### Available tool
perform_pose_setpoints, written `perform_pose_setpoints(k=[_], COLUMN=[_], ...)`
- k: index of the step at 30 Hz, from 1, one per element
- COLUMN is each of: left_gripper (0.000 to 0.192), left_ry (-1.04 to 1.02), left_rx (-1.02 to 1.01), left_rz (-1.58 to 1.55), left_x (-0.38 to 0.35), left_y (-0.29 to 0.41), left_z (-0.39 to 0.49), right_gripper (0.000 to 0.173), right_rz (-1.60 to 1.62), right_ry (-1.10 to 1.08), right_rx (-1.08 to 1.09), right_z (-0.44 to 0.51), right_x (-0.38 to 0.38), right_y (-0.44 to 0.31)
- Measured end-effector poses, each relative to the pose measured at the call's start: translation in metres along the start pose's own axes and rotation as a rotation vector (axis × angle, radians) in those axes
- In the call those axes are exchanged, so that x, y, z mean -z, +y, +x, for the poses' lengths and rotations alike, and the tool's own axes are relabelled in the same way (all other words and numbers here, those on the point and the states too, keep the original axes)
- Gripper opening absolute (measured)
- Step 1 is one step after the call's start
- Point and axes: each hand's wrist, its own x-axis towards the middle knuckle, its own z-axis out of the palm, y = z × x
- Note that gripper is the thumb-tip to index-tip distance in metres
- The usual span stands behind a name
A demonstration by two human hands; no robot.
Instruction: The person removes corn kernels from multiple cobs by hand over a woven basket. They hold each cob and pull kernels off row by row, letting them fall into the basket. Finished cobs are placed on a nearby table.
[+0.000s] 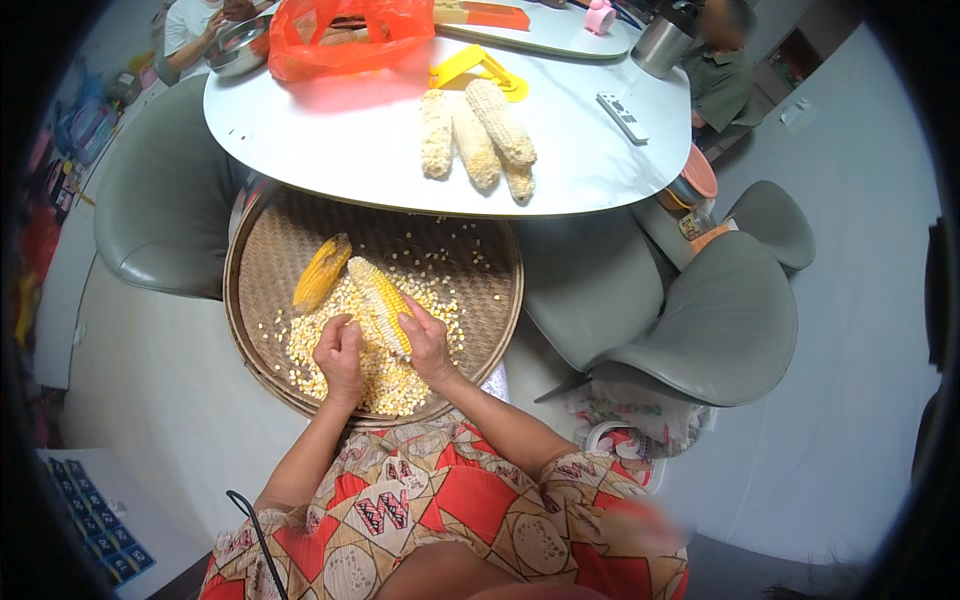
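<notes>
My right hand (pixel 429 341) grips the lower end of a partly shelled corn cob (pixel 381 304), which still has rows of yellow kernels and a bare pale stretch. Beside it, to the left, my left hand (pixel 341 356) has its fingers curled above the loose corn kernels (pixel 390 382); whether it holds kernels is hidden. A second yellow corn cob (pixel 321 274) lies farther back in the round woven bamboo tray (pixel 259 225). Kernels are heaped around and below both hands, with some scattered towards the back of the tray.
On the white table (pixel 315 154) beyond lie several stripped cobs (pixel 476 135), a yellow plastic tool (pixel 480 71), a red plastic bag (pixel 349 41), a remote control (pixel 622 118) and a metal bowl (pixel 238 46). Grey chairs (pixel 697 322) flank the tray. Two people are across the table.
</notes>
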Motion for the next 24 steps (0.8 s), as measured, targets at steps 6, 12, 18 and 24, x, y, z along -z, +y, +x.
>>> perform_pose_setpoints(k=[6,12,18,24], left_gripper=[0.048,0.061,0.044,0.036], left_ry=[0.083,-0.222,-0.181,-0.259], left_rx=[0.292,0.537,0.358,0.414], left_rz=[-0.740,-0.934,-0.660,-0.485], left_x=[-0.021,-0.017,-0.018,-0.018], left_y=[0.021,0.030,0.025,0.025], left_z=[0.024,0.033,0.025,0.017], right_gripper=[0.053,0.053,0.043,0.040], right_rz=[-0.164,-0.372,0.210,0.409], right_ry=[-0.149,-0.079,0.081,-0.006], right_rx=[0.184,0.216,-0.045,-0.186], right_z=[-0.010,-0.004,0.008,0.007], right_x=[-0.004,-0.007,-0.002,0.000], right_y=[-0.011,0.000,0.008,-0.007])
